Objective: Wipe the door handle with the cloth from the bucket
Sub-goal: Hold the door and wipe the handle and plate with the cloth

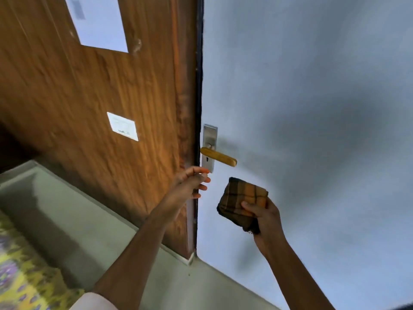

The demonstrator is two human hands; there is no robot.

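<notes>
A brass lever door handle (220,157) juts from a silver lock plate (209,133) on the pale blue door (312,108). My right hand (267,220) grips a folded brown and orange checked cloth (240,199), held just below and to the right of the handle, apart from it. My left hand (191,183) reaches toward the door's edge below the lock plate, fingers loosely spread and holding nothing. No bucket is in view.
A wooden panel (100,97) with a white paper (98,21) and a small white label (123,126) stands left of the door. A grey floor (89,231) lies below, with a yellow patterned fabric (22,276) at the bottom left.
</notes>
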